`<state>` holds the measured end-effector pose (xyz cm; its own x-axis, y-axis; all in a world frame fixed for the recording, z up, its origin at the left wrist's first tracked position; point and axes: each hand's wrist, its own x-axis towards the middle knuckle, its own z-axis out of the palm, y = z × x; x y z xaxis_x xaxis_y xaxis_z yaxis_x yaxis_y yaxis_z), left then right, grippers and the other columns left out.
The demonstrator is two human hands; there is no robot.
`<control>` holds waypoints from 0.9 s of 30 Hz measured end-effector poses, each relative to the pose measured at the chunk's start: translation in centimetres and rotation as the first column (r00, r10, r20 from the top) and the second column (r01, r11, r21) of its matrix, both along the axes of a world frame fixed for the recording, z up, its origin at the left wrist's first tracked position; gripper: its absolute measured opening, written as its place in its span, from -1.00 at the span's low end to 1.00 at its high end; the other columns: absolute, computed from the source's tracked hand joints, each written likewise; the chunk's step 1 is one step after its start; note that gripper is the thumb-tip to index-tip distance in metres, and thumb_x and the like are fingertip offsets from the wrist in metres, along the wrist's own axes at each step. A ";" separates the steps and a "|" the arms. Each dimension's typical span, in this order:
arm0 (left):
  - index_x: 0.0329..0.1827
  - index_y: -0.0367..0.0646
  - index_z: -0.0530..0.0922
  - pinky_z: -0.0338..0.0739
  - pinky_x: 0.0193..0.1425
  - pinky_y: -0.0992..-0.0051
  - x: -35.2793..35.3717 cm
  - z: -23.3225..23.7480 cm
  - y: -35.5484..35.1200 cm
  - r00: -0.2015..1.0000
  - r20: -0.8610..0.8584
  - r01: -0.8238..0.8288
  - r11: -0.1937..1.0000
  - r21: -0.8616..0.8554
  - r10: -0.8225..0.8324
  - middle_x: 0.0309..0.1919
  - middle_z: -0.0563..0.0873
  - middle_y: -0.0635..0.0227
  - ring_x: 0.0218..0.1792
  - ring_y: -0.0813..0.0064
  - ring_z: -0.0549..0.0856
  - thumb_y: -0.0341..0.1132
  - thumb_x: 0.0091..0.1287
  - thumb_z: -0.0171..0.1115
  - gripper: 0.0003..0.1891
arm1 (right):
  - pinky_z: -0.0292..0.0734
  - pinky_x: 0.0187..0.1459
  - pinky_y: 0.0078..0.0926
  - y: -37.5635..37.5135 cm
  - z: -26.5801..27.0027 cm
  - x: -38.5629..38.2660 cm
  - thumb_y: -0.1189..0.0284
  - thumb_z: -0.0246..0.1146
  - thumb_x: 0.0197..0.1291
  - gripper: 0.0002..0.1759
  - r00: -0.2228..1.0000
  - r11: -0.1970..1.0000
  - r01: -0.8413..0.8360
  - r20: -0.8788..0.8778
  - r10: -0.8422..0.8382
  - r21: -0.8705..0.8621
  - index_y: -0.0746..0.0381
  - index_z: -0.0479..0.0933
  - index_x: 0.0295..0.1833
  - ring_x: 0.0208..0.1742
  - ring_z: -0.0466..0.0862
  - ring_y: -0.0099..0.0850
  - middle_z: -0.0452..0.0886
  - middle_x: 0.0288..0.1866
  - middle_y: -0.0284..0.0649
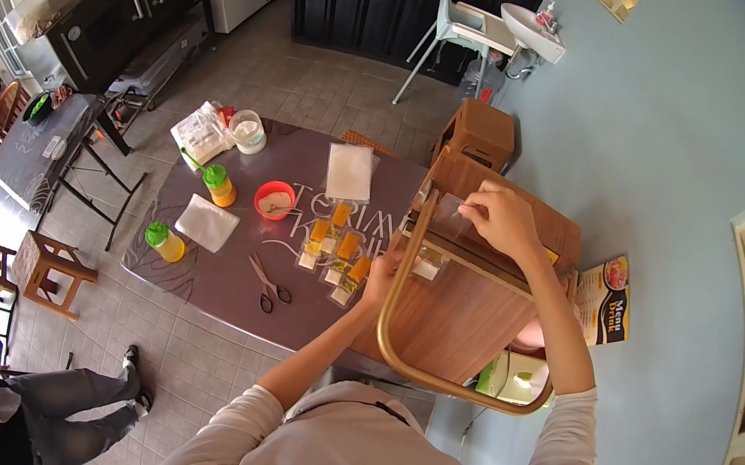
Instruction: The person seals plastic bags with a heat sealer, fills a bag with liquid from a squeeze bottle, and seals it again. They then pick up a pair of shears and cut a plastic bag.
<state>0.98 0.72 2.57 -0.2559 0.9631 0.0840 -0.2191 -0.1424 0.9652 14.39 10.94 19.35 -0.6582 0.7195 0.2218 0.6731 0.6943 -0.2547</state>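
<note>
Clear plastic bag: thin and see-through (pixel 450 214), over the top of a wood-grain counter (pixel 466 322), inside the curve of a gold rail (pixel 390 319).
Right hand: thumb and fingertips pressed together (pixel 498 219), pinching the bag at its edge.
Left hand: beside the counter's left side, next to the rail (pixel 381 278); its fingers are partly hidden, so whether they grip anything cannot be told.
Small packet: pale and flat (pixel 428 265), on the counter, just right of the left hand.
Filled packets: a cluster with orange and pale contents (pixel 335 251), on the dark table (pixel 222 278), just left of the left hand.
Around the packets: a stack of clear sheets (pixel 350 173) above; a red bowl of powder (pixel 274 200) to the left; scissors (pixel 268 286), blades pointing up and left, lower left.
Farther left: two green-topped bottles (pixel 220 186) (pixel 164 242), one either side of a pale plastic stack (pixel 208 223); a white tub (pixel 248 131) beside a plastic bundle (pixel 204 133) at the far corner.
In the way: the rail rises between the two hands and bends around the counter's near side; a blue-grey wall (pixel 660 281) stands to the right.
Edges and room: the table's near edge runs below the scissors; bare tabletop lies between scissors and counter.
Background: another person (pixel 58 406) at lower left, well apart.
</note>
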 end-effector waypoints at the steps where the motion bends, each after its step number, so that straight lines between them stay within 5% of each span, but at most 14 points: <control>1: -0.49 -0.25 0.50 0.29 -0.51 0.64 -0.2 -0.2 -0.1 0.998 -0.054 0.013 1.000 -0.020 -0.014 -0.64 0.43 0.55 -0.55 0.73 0.41 -0.18 0.22 0.20 -0.71 | 0.39 -0.39 -0.34 0.0 -0.1 0.0 0.27 0.22 0.03 -0.81 1.000 1.000 -0.007 0.025 0.007 -0.012 0.16 0.59 -0.44 -0.41 0.51 -0.29 0.45 -0.47 -0.28; 9: -0.29 -0.36 0.55 0.31 -0.47 0.62 -0.4 -0.7 -0.3 0.999 -0.033 0.029 1.000 -0.005 -0.030 -0.54 0.56 0.43 -0.48 0.74 0.40 -0.32 0.25 0.16 -0.79 | 0.41 -0.36 -0.33 0.0 -0.6 0.1 0.26 0.22 0.04 -0.80 0.998 1.000 -0.014 0.055 0.015 -0.017 0.15 0.59 -0.44 -0.37 0.52 -0.28 0.46 -0.46 -0.28; 12: -0.24 -0.35 0.56 0.35 -0.42 0.63 -0.7 -0.7 0.2 0.984 -0.146 0.090 0.994 -0.059 -0.098 -0.52 0.56 0.43 -0.45 0.74 0.43 -0.33 0.26 0.15 -0.79 | 0.41 -0.33 -0.33 -0.8 -0.5 0.5 0.22 0.22 0.04 -0.77 0.996 0.998 -0.029 0.082 0.033 -0.056 0.15 0.57 -0.31 -0.32 0.51 -0.25 0.45 -0.35 -0.24; 14: -0.21 -0.35 0.56 0.37 -0.38 0.64 -0.5 1.6 -0.2 0.997 -0.062 0.052 0.998 -0.039 -0.055 -0.52 0.55 0.44 -0.43 0.73 0.43 -0.33 0.27 0.14 -0.78 | 0.41 -0.29 -0.31 -4.2 0.6 0.8 0.17 0.22 0.05 -0.65 0.999 0.881 -0.049 0.021 0.044 0.470 0.18 0.51 -0.14 -0.24 0.49 -0.20 0.41 -0.21 -0.17; 18: -0.18 -0.36 0.56 0.42 -0.33 0.59 -0.7 0.1 0.2 0.987 -0.142 0.071 0.997 -0.007 -0.071 -0.47 0.60 0.39 -0.40 0.66 0.51 -0.19 0.23 0.19 -0.66 | 0.40 -0.25 -0.31 -12.6 2.6 3.7 0.10 0.22 0.06 -0.54 0.985 0.977 -0.150 -0.103 0.136 -0.149 0.21 0.41 -0.06 -0.21 0.49 -0.20 0.39 -0.19 -0.14; 20: -0.20 -0.35 0.58 0.42 -0.35 0.56 -0.3 -0.8 0.4 0.994 -0.110 0.032 0.999 0.021 -0.029 -0.46 0.64 0.35 -0.41 0.64 0.52 -0.22 0.24 0.18 -0.70 | 0.41 -0.25 -0.38 -15.8 1.9 5.8 0.06 0.24 0.03 -0.50 0.987 0.671 -0.146 -0.062 0.148 -0.727 0.21 0.39 -0.07 -0.26 0.53 -0.29 0.47 -0.29 -0.19; 21: -0.20 -0.35 0.58 0.42 -0.35 0.56 -0.3 -0.3 0.2 0.994 -0.107 0.032 0.999 0.020 -0.030 -0.46 0.64 0.35 -0.41 0.64 0.52 -0.22 0.24 0.18 -0.70 | 0.41 -0.25 -0.38 -16.2 2.3 5.9 0.06 0.24 0.03 -0.50 0.987 0.670 -0.144 -0.060 0.148 -0.728 0.21 0.39 -0.07 -0.26 0.53 -0.29 0.47 -0.29 -0.19; 23: -0.20 -0.30 0.59 0.41 -0.37 0.54 -0.5 0.8 -0.3 0.989 -0.143 0.025 1.000 -0.009 -0.026 -0.47 0.66 0.32 -0.42 0.63 0.54 -0.24 0.24 0.17 -0.74 | 0.41 -0.37 -0.50 -17.2 3.7 6.1 0.07 0.29 -0.01 -0.49 0.932 0.595 -0.001 0.215 0.293 -0.804 0.23 0.42 -0.10 -0.40 0.56 -0.41 0.54 -0.43 -0.26; 27: -0.16 -0.38 0.52 0.42 -0.33 0.71 -0.6 -0.5 -0.2 0.963 -0.270 0.050 0.995 0.085 -0.025 -0.45 0.62 0.40 -0.36 0.73 0.56 -0.61 0.23 -0.02 -0.82 | 0.33 -0.56 -0.57 -17.5 8.2 6.2 0.13 0.35 -0.07 -0.59 1.000 0.793 -0.021 -0.004 0.023 -0.609 0.24 0.45 -0.30 -0.62 0.51 -0.47 0.50 -0.64 -0.33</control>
